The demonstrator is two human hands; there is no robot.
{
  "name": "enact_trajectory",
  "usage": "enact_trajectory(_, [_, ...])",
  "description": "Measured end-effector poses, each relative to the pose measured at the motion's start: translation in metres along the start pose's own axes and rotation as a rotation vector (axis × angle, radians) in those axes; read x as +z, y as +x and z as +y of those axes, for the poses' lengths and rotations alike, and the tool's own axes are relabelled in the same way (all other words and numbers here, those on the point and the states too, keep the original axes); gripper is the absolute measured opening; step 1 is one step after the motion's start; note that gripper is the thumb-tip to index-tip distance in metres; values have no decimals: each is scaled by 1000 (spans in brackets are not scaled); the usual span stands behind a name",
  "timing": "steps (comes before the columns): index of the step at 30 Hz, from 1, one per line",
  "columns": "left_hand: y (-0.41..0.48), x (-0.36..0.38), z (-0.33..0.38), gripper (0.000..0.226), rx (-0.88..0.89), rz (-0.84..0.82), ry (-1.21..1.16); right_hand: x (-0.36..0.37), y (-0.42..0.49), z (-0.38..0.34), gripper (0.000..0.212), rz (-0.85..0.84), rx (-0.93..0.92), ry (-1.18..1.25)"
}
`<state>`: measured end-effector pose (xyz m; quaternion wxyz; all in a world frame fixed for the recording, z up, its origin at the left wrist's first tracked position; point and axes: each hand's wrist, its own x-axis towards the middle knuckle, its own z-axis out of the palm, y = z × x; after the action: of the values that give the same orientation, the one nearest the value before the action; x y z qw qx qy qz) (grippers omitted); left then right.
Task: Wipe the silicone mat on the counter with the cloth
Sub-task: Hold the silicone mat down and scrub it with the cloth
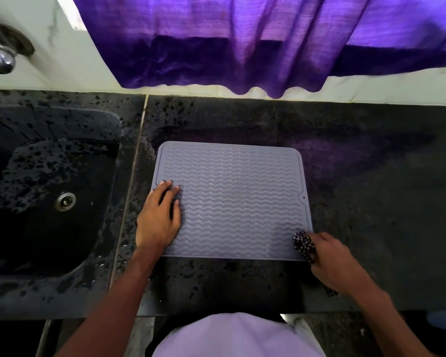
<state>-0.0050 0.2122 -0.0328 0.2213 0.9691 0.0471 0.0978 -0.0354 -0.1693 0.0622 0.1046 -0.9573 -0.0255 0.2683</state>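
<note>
Mat: the grey silicone mat (pixel 237 202) lies flat on the dark counter (pixel 371 189), just right of the sink (pixel 49 189), its ribbed side up.
Left hand: the left hand (pixel 159 215) rests on the mat's left edge w/ fingers straight and spread, holding nothing – it looks to pin the mat down.
Right hand: the right hand (pixel 330 261) is curled round the bunched checked cloth (pixel 303 244) at the mat's near right corner.
Cloth contact: the cloth is at the corner and prob. touches it, but the view is blurred there, so I cannot be sure.
Progress: my guess is the wipe is at one corner; most of the mat is not under the cloth.
Risk 1: the counter near the sink seems wet – if the left hand lifts, the mat may slide w/ the stroke.
Risk 2: the cloth is a small ball, so a wide pass may skip strips between the ridges.
Risk 3: a stroke off the near edge may drag the cloth onto the speckled counter and bring dirt back.
Background: a purple curtain (pixel 268 47) hangs behind, not touching the mat.
</note>
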Motion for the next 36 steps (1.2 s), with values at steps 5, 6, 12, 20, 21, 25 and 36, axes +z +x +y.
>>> enact_trajectory(5, [8,1,6,43,32,6,0,1,-10,-3,52,28,-103,191])
enact_trajectory(6, [10,2,8,43,34,1,-1,-2,-10,-5,49,53,-120,265])
enact_trajectory(12, [9,3,5,45,28,-6,-9,-7,18,-21,43,313,-201,338])
enact_trajectory(20, [7,2,7,42,3,-16,-35,14,29,-19,75,287,-443,19])
enact_trajectory(21, [7,1,8,39,-4,-16,-39,14,30,-22,77,286,-447,8])
enact_trajectory(25, [7,0,10,37,-12,-5,-39,18,37,-41,76,264,-475,-14])
enact_trajectory(36, [9,1,7,37,12,3,-69,40,60,-152,71,234,-741,-62])
